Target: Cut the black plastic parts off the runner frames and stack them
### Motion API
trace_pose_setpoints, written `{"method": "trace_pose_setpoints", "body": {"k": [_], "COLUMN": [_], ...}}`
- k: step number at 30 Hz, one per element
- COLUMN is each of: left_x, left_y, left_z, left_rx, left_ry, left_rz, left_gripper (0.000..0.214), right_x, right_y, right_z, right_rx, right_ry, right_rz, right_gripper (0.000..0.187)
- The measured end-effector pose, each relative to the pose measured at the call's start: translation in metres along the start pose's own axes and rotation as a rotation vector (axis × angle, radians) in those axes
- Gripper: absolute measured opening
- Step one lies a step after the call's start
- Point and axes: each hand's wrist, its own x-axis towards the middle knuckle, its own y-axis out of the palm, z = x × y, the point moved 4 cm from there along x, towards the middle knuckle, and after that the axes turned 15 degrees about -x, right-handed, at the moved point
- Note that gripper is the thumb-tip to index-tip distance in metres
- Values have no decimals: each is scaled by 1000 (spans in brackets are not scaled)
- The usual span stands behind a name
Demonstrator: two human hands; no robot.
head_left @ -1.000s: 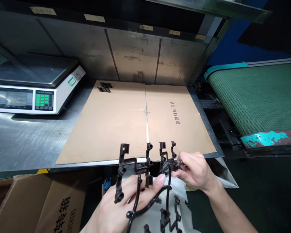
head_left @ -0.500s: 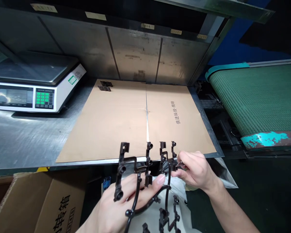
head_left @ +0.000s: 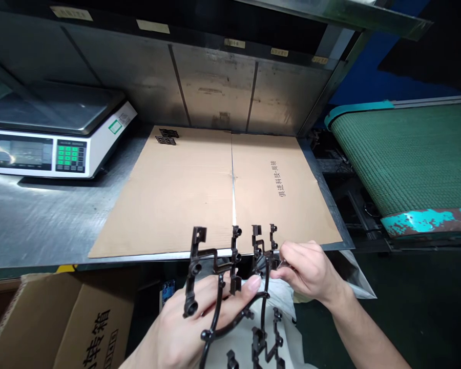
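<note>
Black branched frame [head_left: 233, 325] was held over my lap, just in front of the near edge of the metal bench [head_left: 34, 220]. Surroundings, in descending size:

Bench ran across the view, with a metal back panel [head_left: 215, 92] upright behind it. Conveyor with a green belt [head_left: 411, 159] stood to the right, apart from the bench top. Cardboard sheet [head_left: 176, 205] lay flat on the bench, split front to back by a narrow gap; its right half bore printed characters. Cardboard carton [head_left: 65, 318] stood low on the left, partly in view. White scale [head_left: 107, 138] rested on the bench left of the sheet, keypad toward me.

Frame: curved bars joined at knobs, angular clip-like parts at the ends. Upper parts overlapped the sheet's near edge from my viewpoint; lower ones hung over pale cloth [head_left: 295, 341].

Left hand [head_left: 179, 328]: supported the frame, fingers bent behind its bars; exact contacts partly hidden. Right hand [head_left: 309, 271]: thumb and finger pinched together beside the frame's upper right part.

Cluster of small black parts [head_left: 167, 137] lay at the sheet's far left corner. Thin metallic-looking piece [head_left: 284, 264] showed in my right pinch, too small to identify; I could not tell whether it touched the frame.
</note>
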Motion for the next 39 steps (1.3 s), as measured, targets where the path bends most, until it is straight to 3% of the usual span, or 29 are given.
{"method": "trace_pose_setpoints", "body": {"k": [14,26,34,39], "left_x": [-2,4,-1,0], "left_y": [-7,-4,0,-3], "left_z": [3,-1,8,15], "left_rx": [30,25,22,-16], "left_ry": [13,43,-67,-87], "left_rz": [105,-19,-67,-94], "left_gripper": [46,46,51,53], "right_x": [3,2,0,-15], "right_y": [-3,-1,3,15], "right_z": [2,4,6,7], "right_rx": [-23,-46,-62,140], "right_ry": [19,-6,-25,11], "right_rz": [-10,9,16,-1], "right_gripper": [49,49,50,57]}}
